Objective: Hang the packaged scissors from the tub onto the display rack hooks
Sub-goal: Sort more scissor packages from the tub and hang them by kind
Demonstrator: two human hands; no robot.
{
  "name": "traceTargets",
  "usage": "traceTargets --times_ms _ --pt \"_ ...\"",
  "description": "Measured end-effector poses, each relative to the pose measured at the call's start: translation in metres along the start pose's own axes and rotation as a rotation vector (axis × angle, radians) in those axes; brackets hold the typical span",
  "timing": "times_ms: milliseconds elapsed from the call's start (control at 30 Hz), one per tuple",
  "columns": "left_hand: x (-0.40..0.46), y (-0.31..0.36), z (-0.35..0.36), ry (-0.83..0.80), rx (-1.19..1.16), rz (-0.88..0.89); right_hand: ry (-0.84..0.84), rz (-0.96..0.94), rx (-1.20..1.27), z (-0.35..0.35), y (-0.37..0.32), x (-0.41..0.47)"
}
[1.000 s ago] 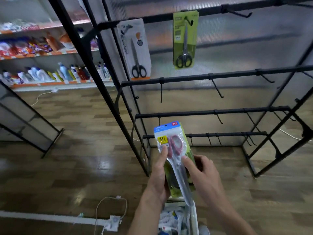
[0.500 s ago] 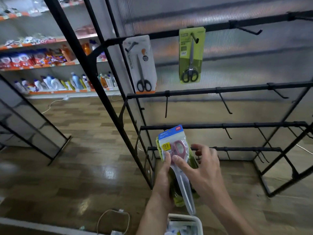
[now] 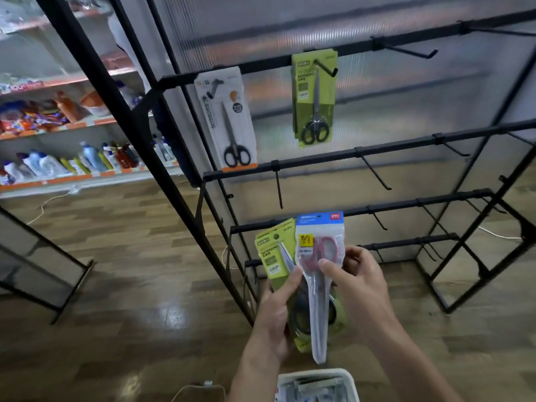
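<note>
Red-handled scissors pack point(image 3: 319, 274) overlapping green pack point(image 3: 274, 253), both standing upright above white tub point(image 3: 316, 375); white pack point(image 3: 229, 123) and green carded pack point(image 3: 314, 97) hanging on rack hooks point(image 3: 326, 68).

Two hung packs point(image 3: 314, 97) fill the rack's point(image 3: 377, 150) upper left; other hooks point(image 3: 374, 172) stand bare.

Light: dim indoor.
Glare: pale patches on the glossy wood floor point(image 3: 174, 317).
Blur: far shelves point(image 3: 58, 169) soft.
Distortion: display rack point(image 3: 377, 150) bars bow toward edges.
</note>
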State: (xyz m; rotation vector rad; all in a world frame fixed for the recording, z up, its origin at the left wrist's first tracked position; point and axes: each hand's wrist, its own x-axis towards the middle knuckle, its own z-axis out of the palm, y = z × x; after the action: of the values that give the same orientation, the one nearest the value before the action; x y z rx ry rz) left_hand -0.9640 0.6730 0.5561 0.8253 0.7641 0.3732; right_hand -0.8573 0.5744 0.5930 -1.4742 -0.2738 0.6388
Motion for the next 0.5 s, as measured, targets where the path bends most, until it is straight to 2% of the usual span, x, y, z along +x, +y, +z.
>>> traceTargets --times_ms 133,300,400,500 --pt "0.007 -0.004 0.017 -0.019 0.024 -0.004 0.027 0.051 0.133 -0.017 -0.011 0.006" --pt "0.013 -0.010 0.049 -0.036 0.069 -0.041 0.077 -0.055 0.244 -0.040 -0.035 0.012" --pt "0.018 -0.011 0.071 -0.044 0.066 -0.032 0.033 -0.109 0.299 -0.057 -0.057 0.014" --pt "0.023 -0.012 0.090 -0.035 0.054 -0.025 0.021 -0.062 0.407 -0.076 -0.081 0.021"
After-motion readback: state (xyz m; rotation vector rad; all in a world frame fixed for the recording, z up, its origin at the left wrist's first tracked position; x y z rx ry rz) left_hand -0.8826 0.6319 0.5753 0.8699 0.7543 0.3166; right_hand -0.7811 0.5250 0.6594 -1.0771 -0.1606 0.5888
